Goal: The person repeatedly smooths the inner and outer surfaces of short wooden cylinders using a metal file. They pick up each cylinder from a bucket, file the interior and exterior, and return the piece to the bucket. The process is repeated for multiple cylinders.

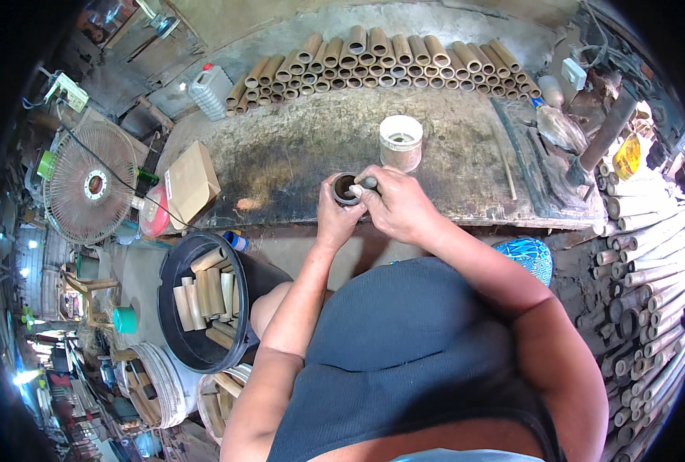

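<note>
Near the front edge of the workbench, my left hand (338,213) is closed round a short bamboo tube (341,189), its dark open end facing up. My right hand (395,203) meets it at the rim, closed on a small tool with a dark rounded end (369,183). A pale bit shows by the right fingertips at the tube's mouth; what it is I cannot make out. Just beyond the right hand stands a white plastic tub (401,145), with something inside that is too small to tell.
Bamboo tubes (373,69) are stacked along the bench's back. An opened cardboard box (192,185) and a fan (92,183) stand at left. A black bucket (174,308) of bamboo pieces is by my left leg. More bamboo (650,269) is piled at right, below a wooden mallet-like piece (608,131).
</note>
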The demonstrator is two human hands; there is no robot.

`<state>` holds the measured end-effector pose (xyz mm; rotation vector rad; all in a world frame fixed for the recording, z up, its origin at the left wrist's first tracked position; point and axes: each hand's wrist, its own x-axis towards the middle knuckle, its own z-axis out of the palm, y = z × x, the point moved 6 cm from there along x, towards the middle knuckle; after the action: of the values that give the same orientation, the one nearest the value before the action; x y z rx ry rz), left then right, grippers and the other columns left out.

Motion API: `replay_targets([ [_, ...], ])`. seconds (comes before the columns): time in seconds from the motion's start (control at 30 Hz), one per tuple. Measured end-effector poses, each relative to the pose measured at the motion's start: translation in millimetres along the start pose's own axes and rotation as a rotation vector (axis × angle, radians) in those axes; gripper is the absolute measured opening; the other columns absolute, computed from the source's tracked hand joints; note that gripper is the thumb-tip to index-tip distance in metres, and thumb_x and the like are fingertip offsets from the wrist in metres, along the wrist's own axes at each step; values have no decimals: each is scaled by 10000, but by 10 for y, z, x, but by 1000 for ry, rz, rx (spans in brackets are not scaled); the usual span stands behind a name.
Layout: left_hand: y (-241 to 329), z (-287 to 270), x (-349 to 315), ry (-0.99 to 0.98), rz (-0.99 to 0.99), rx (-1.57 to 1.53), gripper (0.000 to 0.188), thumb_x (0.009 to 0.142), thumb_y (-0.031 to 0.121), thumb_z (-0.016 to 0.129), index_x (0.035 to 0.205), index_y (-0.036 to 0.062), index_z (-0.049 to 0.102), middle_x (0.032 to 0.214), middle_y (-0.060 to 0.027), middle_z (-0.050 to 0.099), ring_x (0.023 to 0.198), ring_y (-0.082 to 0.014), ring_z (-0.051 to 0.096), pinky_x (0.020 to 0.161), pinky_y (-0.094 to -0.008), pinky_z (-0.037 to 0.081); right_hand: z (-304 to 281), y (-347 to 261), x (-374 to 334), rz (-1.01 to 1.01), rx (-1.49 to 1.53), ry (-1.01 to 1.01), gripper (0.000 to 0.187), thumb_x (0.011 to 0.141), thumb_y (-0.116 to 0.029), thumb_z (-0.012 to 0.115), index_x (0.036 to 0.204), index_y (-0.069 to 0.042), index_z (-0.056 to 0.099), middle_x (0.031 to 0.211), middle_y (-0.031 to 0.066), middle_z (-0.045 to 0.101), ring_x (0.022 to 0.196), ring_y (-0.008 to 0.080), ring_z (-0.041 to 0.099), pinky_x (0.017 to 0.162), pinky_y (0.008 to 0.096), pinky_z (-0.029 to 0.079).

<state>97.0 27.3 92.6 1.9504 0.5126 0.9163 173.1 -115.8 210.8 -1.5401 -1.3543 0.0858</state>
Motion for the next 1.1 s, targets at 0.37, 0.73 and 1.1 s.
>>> replay_targets([
  [0.37,-1,35,-61,17,114,-61,700,792,173,846,1325,22,419,1255,-153,549,1139,-230,585,967,-364,494,1,-43,-12,-34,45,17,118,899,-100,608,974,-10,595,875,221,646,859,437,604,798,499,506],
  [0.73,17,108,-117,-4,-26,-200,660,798,70,798,1334,22,417,1276,-140,548,1176,-215,565,1016,-358,469,39,21,-23,79,-65,-68,178,921,-165,648,982,-2,613,852,200,656,853,403,614,774,478,507],
  [1.1,81,66,-148,52,-6,-54,720,746,201,897,1256,17,423,1272,-160,576,1154,-246,610,978,-379,504,-23,-40,-50,-7,19,-74,208,893,-114,622,1055,17,620,990,229,674,943,413,624,862,486,513],
])
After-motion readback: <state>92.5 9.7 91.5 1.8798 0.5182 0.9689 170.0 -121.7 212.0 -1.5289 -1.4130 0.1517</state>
